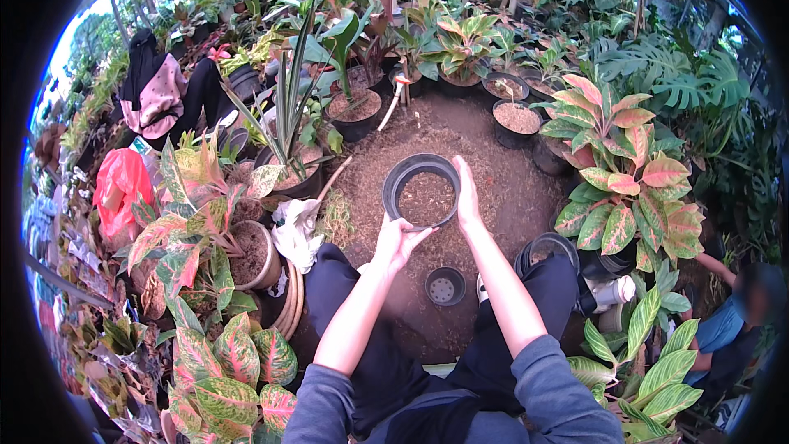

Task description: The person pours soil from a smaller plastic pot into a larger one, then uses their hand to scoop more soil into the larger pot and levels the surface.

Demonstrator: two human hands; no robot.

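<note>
A round black plastic plant pot point(389, 192) is held over the ground in front of me, with brown, crumbly potting mix point(426, 198) visible inside. My left hand point(398, 243) grips its near rim, the thumb and fingers pointing right. On the pot's right side, my right hand point(468, 192) is held flat and upright, palm towards the wall, fingers straight. It looks to be touching the pot, though the contact is partly hidden. Between my feet stands a small black pot point(445, 286) with drainage holes in its base.
Potted aglaonemas point(629, 166) crowd the right side. A snake plant point(293, 117) and a white plastic bag point(297, 229) are on the left. Nested black pots point(545, 250) rest by my right knee. One person point(157, 92) sits back left, another point(721, 327) at right.
</note>
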